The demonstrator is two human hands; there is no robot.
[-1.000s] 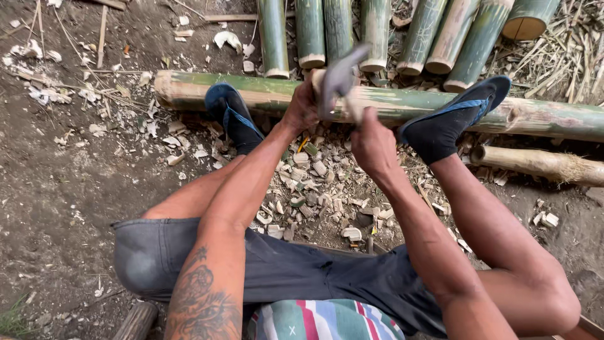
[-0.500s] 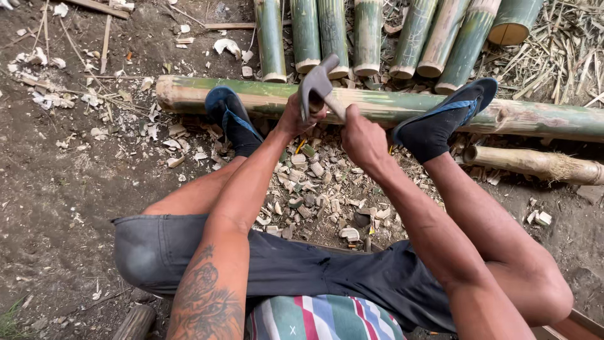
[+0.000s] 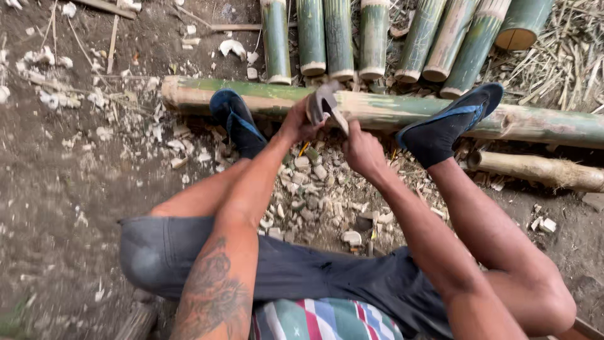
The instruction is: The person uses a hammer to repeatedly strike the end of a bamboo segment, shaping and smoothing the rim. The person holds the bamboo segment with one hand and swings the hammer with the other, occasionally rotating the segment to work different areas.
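Seated on bare earth, both hands close around one grey metal chopping blade — left hand, right hand — raised over a long green bamboo pole pinned underfoot. A glancing strike risks the blue sandal nearby.

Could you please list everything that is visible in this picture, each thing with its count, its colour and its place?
long bamboo pole: one, green and tan, lying across under both feet.
cut bamboo sections: about seven, green with pale ends, side by side behind the pole.
thinner bamboo piece: one, tan, at right, nearer than the pole.
chopping blade: one, grey, blurred, on the pole between the hands.
bamboo chips: many, pale, on the ground between the legs.
dirt ground: brown, all around.
dry stalks: pale, top right.
sandals: two, dark blue, resting on the pole.
shorts: grey, bottom.
left hand: in a closed grip at the blade.
right hand: beside the blade.
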